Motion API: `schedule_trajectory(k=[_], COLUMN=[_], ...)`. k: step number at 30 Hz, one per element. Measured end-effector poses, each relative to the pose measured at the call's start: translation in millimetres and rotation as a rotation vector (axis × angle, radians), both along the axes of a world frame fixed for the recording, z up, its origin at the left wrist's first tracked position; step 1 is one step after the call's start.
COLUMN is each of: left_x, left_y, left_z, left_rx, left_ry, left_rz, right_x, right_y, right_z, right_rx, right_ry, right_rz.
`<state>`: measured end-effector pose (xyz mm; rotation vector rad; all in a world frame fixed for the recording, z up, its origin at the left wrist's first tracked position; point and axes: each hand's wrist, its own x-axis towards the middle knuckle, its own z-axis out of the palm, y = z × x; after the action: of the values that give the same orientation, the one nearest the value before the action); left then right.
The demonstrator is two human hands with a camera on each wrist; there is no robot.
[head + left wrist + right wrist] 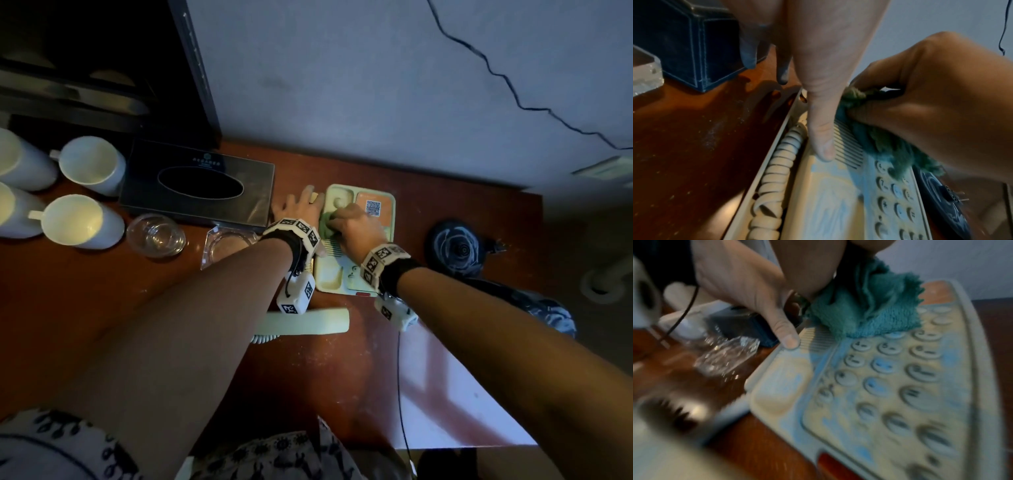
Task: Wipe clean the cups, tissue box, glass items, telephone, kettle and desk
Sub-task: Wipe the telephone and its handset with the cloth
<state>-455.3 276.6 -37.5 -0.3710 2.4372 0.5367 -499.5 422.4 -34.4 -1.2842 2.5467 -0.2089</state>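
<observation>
Reddish-brown desk (376, 359) against a grey wall, dim light. Head view first: I've got the telephone base (356, 240) dead centre, long axis running away from me toward the wall, handset (305, 320) off the cradle and lying crosswise nearer me than both wrists. My right hand (356, 229) sits on the base w/ a green cloth (327, 224) bunched under it, fingers curled round the wad. My left hand (299, 207) is flat just left of the cloth, fingers straight, spread over the base's left edge & the desk. Tissue box (197, 186) is further left of those fingers, then a glass ashtray (227, 246), a glass bowl (156, 234) and white cups (85, 222). Kettle base (455, 248) is right of the right hand, apart from the phone.

Left wrist view: the left thumb (822, 138) is straight, tip pressing on the speaker grille (849, 151); the coiled cord (774, 178) runs along the base's edge, on the side of the thumb away from the cloth. Cloth touches the grille on the thumb's other side, pinched in the right hand.

Right wrist view, blurry: keypad (890, 369) stretches from the cloth back toward my wrist, so I reckon the next stroke pulls toward me down the base's length. Right hand is plainly the nearer one for that; left just pins the base. Right fingertips are hidden by the cloth.
</observation>
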Motion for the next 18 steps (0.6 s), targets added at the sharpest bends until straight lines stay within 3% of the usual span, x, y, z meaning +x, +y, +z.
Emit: schedule_trajectory(k=[3,5,9,11,18], left_x=[-0.6,0.5,7.4,11.0,15.7], left_y=[1.9,3.2,4.8,6.6,10.6], left_z=[0.6,0.8,-1.6,-4.8,-4.8], left_rx=[-0.007,0.003,0.056,0.081,0.107], left_ry=[0.005,0.022,0.065,0.075,0.046], left_rz=[-0.004,-0.006,-0.025,-0.032,0.002], right_x=[10.9,7.5,-20.7,-32.3,-25.9], right_y=[11.0,13.1,15.7,17.0,5.3], right_z=[5.4,16.9,38.3,40.8,26.5], right_rx=[0.011,-0.002,-0.23,-0.302,-0.098], right_ry=[-0.052,-0.111,-0.149,-0.094,-0.096], right_rz=[0.116,0.093,-0.419,-0.565,-0.497])
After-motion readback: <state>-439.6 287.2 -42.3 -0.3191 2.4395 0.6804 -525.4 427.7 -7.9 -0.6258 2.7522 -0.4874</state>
